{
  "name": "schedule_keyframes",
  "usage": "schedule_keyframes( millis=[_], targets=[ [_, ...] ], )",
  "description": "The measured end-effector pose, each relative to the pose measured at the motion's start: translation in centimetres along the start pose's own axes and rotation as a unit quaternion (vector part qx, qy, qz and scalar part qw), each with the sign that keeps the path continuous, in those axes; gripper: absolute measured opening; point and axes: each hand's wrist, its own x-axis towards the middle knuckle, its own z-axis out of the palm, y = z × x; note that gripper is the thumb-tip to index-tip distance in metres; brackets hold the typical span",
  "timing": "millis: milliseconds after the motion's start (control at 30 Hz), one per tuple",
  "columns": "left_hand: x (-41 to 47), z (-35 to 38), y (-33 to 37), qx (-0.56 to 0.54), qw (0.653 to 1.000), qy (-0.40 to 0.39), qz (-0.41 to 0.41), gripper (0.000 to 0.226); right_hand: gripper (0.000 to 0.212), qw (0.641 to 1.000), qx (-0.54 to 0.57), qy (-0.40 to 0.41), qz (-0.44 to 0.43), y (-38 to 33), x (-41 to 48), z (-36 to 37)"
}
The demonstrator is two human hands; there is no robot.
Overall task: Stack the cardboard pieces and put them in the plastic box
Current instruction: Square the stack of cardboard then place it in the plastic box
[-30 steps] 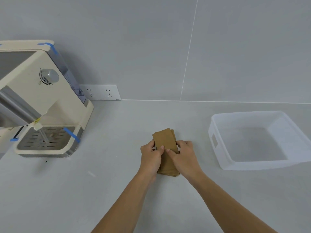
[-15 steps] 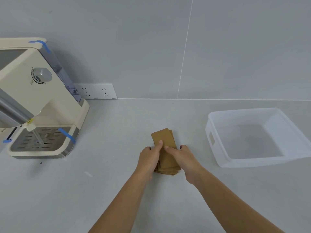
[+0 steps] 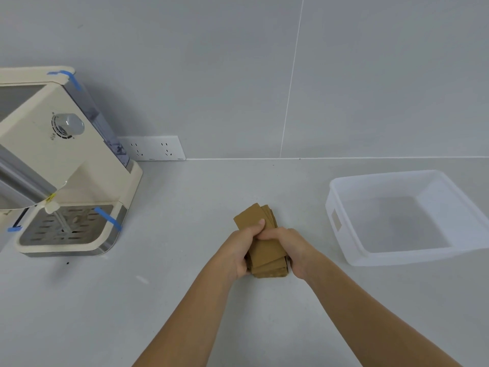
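Two hands clamp one pile of brown cardboard pieces mid-desk. Left hand wraps the pile's left edge, thumb laid over the top sheet; right hand presses the right edge, fingers curled over the top. Both closed on the pile, squeezing from opposite sides, likely to square the edges before lifting. Pile not flush: top sheet is skewed, its far corner fanned out toward the wall, lower sheets peeking out at near and far ends. Pile rests on the grey desk.

Plastic box, translucent, lidless, sits empty to the right of the hands, well apart from the pile, opening up, so a short carry rightward should do. Pale rectangular label on its left wall, no text legible.

Cream coffee machine at left, blue tape strips on lid and drip tray, probably holding loose parts shut. Tiny markings by its knob, unreadable. White wall socket strip behind, no writing visible.
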Motion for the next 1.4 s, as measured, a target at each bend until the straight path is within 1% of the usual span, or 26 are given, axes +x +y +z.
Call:
schedule_keyframes(
  millis=[100, 167, 233, 267, 367, 400, 433, 467, 500, 533, 567, 600, 633, 700, 833, 867, 933, 1000, 1033, 1100, 1133, 1167, 1233, 1300, 1333, 1400],
  targets=[
    [-0.2, -0.6, -0.3, -0.025, 0.999, -0.022, 0.008, 0.020, 0.079, 1.000, -0.014, -0.011, -0.007, 0.0, 0.0, 0.2],
    [-0.1, -1.1, -0.5, -0.033, 0.998, -0.041, 0.019, 0.026, 0.071, 0.999, -0.028, -0.027, -0.025, -0.1, -0.6, 0.4],
    [0.1, -1.7, -0.8, -0.042, 0.997, -0.058, 0.033, 0.032, 0.050, 0.996, -0.054, -0.040, -0.054, -0.2, -1.1, 0.3],
    [0.2, -2.0, -1.1, -0.055, 0.995, -0.067, 0.039, 0.034, 0.046, 0.995, -0.066, -0.035, -0.070, -0.2, -1.3, 0.2],
    [0.5, -2.9, -1.9, -0.095, 0.988, -0.113, 0.055, 0.040, 0.060, 0.982, -0.143, -0.008, -0.122, -0.3, -1.5, 0.3],
    [0.4, -3.3, -2.2, -0.090, 0.986, -0.121, 0.067, 0.043, 0.062, 0.973, -0.183, 0.002, -0.138, -0.3, -1.6, 0.4],
    [0.3, -3.6, -2.4, -0.073, 0.987, -0.118, 0.086, 0.053, 0.062, 0.960, -0.231, 0.012, -0.158, -0.1, -1.7, 0.4],
    [0.4, -4.1, -2.6, -0.041, 0.988, -0.098, 0.113, 0.071, 0.062, 0.937, -0.299, 0.027, -0.180, 0.0, -1.9, 0.3],
    [0.4, -4.8, -2.8, 0.009, 0.988, -0.055, 0.147, 0.092, 0.062, 0.897, -0.386, 0.046, -0.210, 0.1, -2.0, 0.2],
    [0.4, -5.4, -3.0, 0.077, 0.979, -0.004, 0.189, 0.109, 0.062, 0.842, -0.475, 0.066, -0.246, 0.2, -2.0, 0.1],
    [0.2, -6.0, -3.1, 0.152, 0.959, 0.025, 0.236, 0.119, 0.062, 0.784, -0.548, 0.077, -0.279, 0.4, -2.0, -0.1],
    [0.2, -6.7, -3.4, 0.225, 0.934, 0.025, 0.277, 0.125, 0.062, 0.737, -0.600, 0.078, -0.301, 0.7, -1.9, -0.2],
    [0.4, -7.3, -3.6, 0.284, 0.909, 0.005, 0.305, 0.128, 0.064, 0.706, -0.632, 0.069, -0.313, 1.0, -1.7, -0.3],
    [0.7, -8.1, -4.1, 0.359, 0.875, -0.036, 0.324, 0.128, 0.066, 0.665, -0.660, 0.053, -0.344, 1.6, -1.2, -0.5],
    [1.2, -7.6, -4.9, 0.431, 0.840, -0.049, 0.325, 0.126, 0.064, 0.616, -0.669, 0.030, -0.414, 2.2, -1.0, -0.5],
    [1.2, -7.3, -5.0, 0.437, 0.833, -0.050, 0.336, 0.119, 0.064, 0.607, -0.669, 0.028, -0.428, 2.4, -0.9, -0.7],
    [1.2, -6.9, -5.2, 0.425, 0.827, -0.056, 0.364, 0.093, 0.064, 0.597, -0.667, 0.032, -0.444, 2.7, -0.8, -1.0],
    [1.2, -6.7, -5.3, 0.400, 0.835, -0.064, 0.373, 0.073, 0.065, 0.599, -0.659, 0.039, -0.454, 3.0, -0.6, -1.6],
    [1.2, -6.6, -5.4, 0.388, 0.840, -0.064, 0.373, 0.068, 0.067, 0.602, -0.655, 0.041, -0.454, 3.1, -0.6, -1.9],
    [1.2, -6.5, -5.6, 0.374, 0.848, -0.060, 0.372, 0.066, 0.078, 0.616, -0.652, 0.038, -0.441, 3.5, -0.5, -2.6],
    [1.1, -6.5, -5.7, 0.369, 0.850, -0.058, 0.372, 0.066, 0.085, 0.632, -0.646, 0.032, -0.428, 3.7, -0.6, -3.1],
    [1.1, -6.5, -5.8, 0.363, 0.852, -0.057, 0.374, 0.066, 0.091, 0.658, -0.630, 0.023, -0.411, 3.8, -0.7, -3.7],
    [1.1, -6.5, -5.9, 0.352, 0.856, -0.056, 0.375, 0.066, 0.097, 0.740, -0.556, -0.005, -0.378, 4.3, -1.0, -4.7],
    [1.1, -6.4, -5.9, 0.342, 0.863, -0.059, 0.367, 0.068, 0.097, 0.820, -0.452, -0.027, -0.351, 4.9, -1.2, -5.5],
    [1.1, -6.3, -5.9, 0.336, 0.868, -0.061, 0.360, 0.069, 0.096, 0.852, -0.397, -0.029, -0.339, 5.3, -1.2, -5.6],
    [1.1, -6.0, -5.9, 0.316, 0.882, -0.065, 0.344, 0.071, 0.092, 0.904, -0.281, -0.028, -0.321, 6.0, -1.1, -5.3]
  ],
)
